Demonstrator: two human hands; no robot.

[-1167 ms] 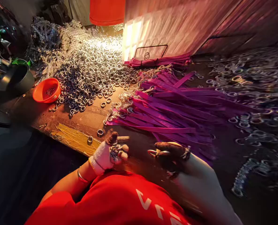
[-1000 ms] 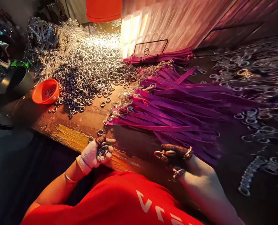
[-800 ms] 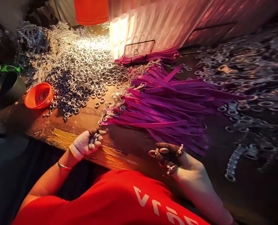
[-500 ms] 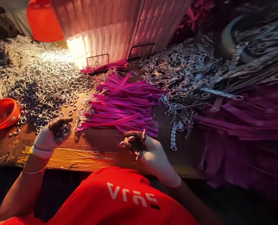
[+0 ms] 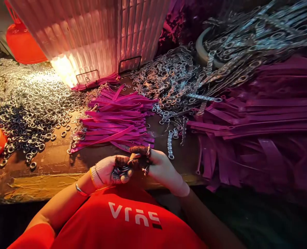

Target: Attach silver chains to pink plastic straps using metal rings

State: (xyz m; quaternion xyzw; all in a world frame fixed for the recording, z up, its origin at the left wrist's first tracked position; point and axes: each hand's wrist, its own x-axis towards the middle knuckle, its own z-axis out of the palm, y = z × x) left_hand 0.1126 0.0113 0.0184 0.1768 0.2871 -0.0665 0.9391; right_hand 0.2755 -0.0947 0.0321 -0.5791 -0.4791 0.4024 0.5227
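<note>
My left hand (image 5: 109, 170), in a white glove with darkened fingertips, is closed around several small metal rings (image 5: 121, 170). Its fingertips meet those of my right hand (image 5: 157, 166), also gloved, in front of my red shirt. Between the touching fingertips, the right hand pinches what looks like a metal ring (image 5: 130, 161), partly hidden by the dark fingers. Just beyond both hands lies a layered stack of bright purple straps (image 5: 114, 121), with metal pieces along its left ends.
A big heap of loose metal rings (image 5: 39, 103) spreads at left, beside an orange bowl (image 5: 0, 143). Metal chain pieces (image 5: 169, 76) pile up at right, near more purple straps (image 5: 267, 121). A lit corrugated panel (image 5: 91, 38) stands behind.
My left hand has moved right from beside the ring heap to meet my right hand, and rings now show in it. The view has shifted right.
</note>
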